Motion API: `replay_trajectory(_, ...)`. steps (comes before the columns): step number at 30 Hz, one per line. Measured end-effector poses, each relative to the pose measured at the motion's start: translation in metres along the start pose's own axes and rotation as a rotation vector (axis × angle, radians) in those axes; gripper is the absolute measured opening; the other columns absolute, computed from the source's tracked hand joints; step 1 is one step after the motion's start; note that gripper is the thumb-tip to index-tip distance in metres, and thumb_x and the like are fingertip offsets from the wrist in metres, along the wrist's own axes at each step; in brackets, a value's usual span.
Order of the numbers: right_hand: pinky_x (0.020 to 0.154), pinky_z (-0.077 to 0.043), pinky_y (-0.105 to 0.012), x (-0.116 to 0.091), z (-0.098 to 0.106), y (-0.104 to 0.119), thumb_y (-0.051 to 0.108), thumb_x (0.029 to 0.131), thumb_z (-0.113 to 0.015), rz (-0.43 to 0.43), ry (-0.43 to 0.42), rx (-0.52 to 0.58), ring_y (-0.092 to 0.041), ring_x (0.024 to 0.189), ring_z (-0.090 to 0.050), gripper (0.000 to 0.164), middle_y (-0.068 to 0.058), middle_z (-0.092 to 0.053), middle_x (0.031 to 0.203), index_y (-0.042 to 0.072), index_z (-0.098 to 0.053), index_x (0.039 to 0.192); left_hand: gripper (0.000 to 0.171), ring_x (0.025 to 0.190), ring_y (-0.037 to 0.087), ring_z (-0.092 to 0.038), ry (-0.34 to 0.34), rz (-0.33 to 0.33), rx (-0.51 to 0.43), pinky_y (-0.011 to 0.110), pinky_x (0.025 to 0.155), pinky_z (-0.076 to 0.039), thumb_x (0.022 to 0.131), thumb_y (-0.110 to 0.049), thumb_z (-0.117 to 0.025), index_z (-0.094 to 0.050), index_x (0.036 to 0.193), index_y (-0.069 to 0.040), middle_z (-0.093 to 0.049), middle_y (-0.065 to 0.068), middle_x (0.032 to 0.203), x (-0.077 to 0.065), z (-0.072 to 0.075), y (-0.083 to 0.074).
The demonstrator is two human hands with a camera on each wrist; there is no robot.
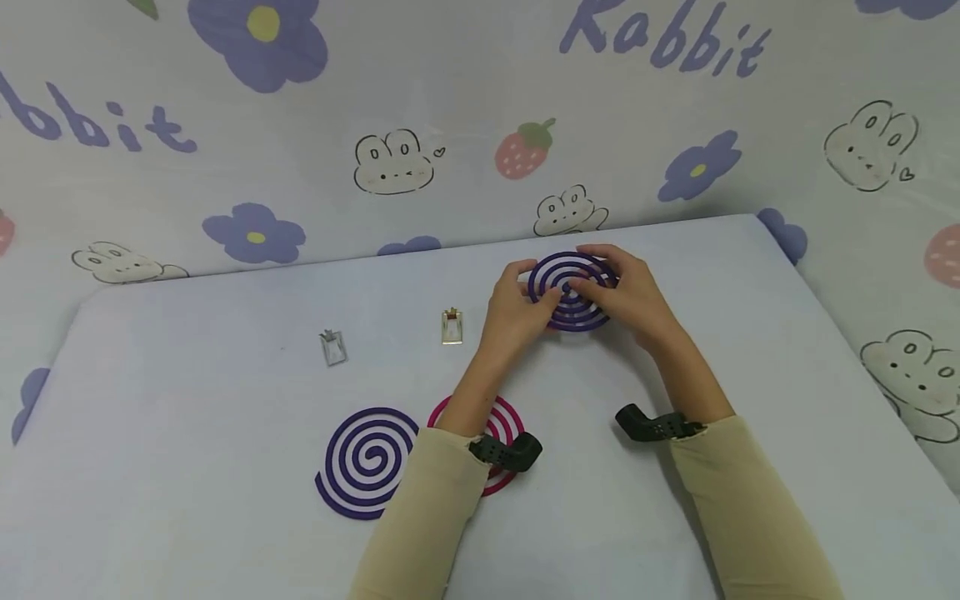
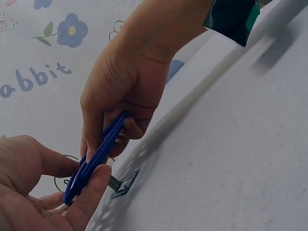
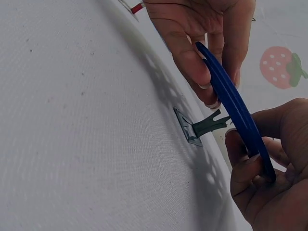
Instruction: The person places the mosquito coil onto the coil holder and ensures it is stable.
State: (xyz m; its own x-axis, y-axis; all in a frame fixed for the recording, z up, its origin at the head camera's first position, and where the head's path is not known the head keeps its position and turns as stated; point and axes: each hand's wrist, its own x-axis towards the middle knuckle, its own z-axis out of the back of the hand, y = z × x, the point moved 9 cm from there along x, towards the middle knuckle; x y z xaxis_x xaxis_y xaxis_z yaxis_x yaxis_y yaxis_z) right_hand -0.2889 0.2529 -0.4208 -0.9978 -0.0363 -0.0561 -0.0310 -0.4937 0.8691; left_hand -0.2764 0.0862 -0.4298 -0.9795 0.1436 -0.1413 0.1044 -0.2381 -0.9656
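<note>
A dark purple spiral coil (image 3: pixel 238 111) is held off the white tabletop (image 1: pixel 187 358), toward its far edge, gripped from both sides. The left hand (image 1: pixel 517 308) pinches the coil's left side, its thumb laid across the upper face near the centre and its fingers behind the rim. The right hand (image 1: pixel 637 296) pinches the opposite side, thumb also near the centre, with the index finger along the far edge. Beneath the coil, a small metal stand (image 3: pixel 207 126) sits on the cloth, its flat base down and its forked strip rising toward the coil's underside; the wrist views do not make clear whether the fork touches the coil. The coil's ringed shadow falls around that base. To the left of the hands, a gold-toned stand (image 1: pixel 452 327) and, farther left, a silver stand (image 1: pixel 333 348) lie well apart from each other. Nearer the person, a second purple coil (image 1: pixel 372 457) lies flat, just beside a pink coil (image 1: pixel 507 417) that the left forearm partly covers. Both arms wear beige sleeves (image 1: pixel 750 517) and black wrist mounts (image 1: pixel 651 423). Behind the table hangs a pale backdrop (image 1: pixel 465 50) printed with rabbits, strawberries and purple flowers.
</note>
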Motion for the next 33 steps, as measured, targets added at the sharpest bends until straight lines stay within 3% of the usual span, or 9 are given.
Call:
replay_trajectory(7, 0.124, -0.042, -0.058, 0.001, 0.002, 0.002, 0.019, 0.101, -0.072, -0.009, 0.008, -0.006, -0.041, 0.143, -0.053, 0.060, -0.023, -0.054, 0.157, 0.009, -0.051, 0.156, 0.057, 0.112, 0.035, -0.074, -0.002, -0.009, 0.032, 0.039, 0.090, -0.066, 0.104, -0.019, -0.067, -0.045, 0.155, -0.008, -0.069, 0.023, 0.133, 0.001, -0.001, -0.003)
replay_trajectory(18, 0.125, -0.040, -0.057, 0.001, -0.001, -0.005, 0.019, 0.101, -0.072, -0.038, 0.007, 0.018, -0.041, 0.143, -0.053, 0.058, -0.023, -0.054, 0.157, 0.009, -0.052, 0.155, 0.058, 0.115, 0.033, -0.074, -0.002, 0.030, 0.010, 0.035, 0.084, -0.066, 0.104, -0.018, -0.066, -0.043, 0.157, -0.008, -0.069, 0.023, 0.137, 0.003, -0.004, 0.004)
replay_trajectory(22, 0.125, -0.041, -0.057, 0.002, -0.001, -0.007, 0.018, 0.101, -0.071, -0.042, 0.007, 0.024, -0.041, 0.144, -0.053, 0.058, -0.023, -0.054, 0.157, 0.008, -0.052, 0.154, 0.058, 0.111, 0.032, -0.074, -0.008, 0.074, -0.076, 0.032, 0.073, -0.065, 0.103, -0.018, -0.066, -0.045, 0.156, -0.008, -0.070, 0.023, 0.135, 0.008, -0.003, 0.008)
replay_trajectory(25, 0.125, -0.040, -0.058, 0.001, -0.001, -0.008, 0.018, 0.101, -0.071, -0.050, 0.006, 0.024, -0.041, 0.144, -0.052, 0.057, -0.024, -0.054, 0.157, 0.008, -0.052, 0.154, 0.058, 0.111, 0.032, -0.073, -0.004, 0.106, -0.105, 0.031, 0.072, -0.064, 0.103, -0.018, -0.067, -0.046, 0.156, -0.008, -0.070, 0.023, 0.136, 0.011, -0.005, 0.010)
replay_trajectory(28, 0.125, -0.040, -0.057, 0.001, 0.000, -0.007, 0.018, 0.101, -0.071, -0.045, 0.004, 0.024, -0.040, 0.143, -0.053, 0.057, -0.023, -0.055, 0.156, 0.008, -0.053, 0.154, 0.058, 0.121, 0.032, -0.071, -0.006, 0.120, -0.103, 0.036, 0.087, -0.065, 0.102, -0.017, -0.068, -0.047, 0.155, -0.009, -0.066, 0.023, 0.143, 0.013, -0.008, 0.012)
replay_trajectory(33, 0.125, -0.041, -0.056, 0.002, 0.000, -0.004, 0.018, 0.100, -0.072, -0.023, 0.008, 0.034, -0.039, 0.143, -0.053, 0.058, -0.022, -0.056, 0.155, 0.007, -0.053, 0.154, 0.055, 0.133, 0.033, -0.065, -0.044, 0.098, -0.121, 0.044, 0.112, -0.056, 0.101, -0.014, -0.069, -0.051, 0.153, -0.009, -0.062, 0.024, 0.147, 0.014, -0.008, 0.009)
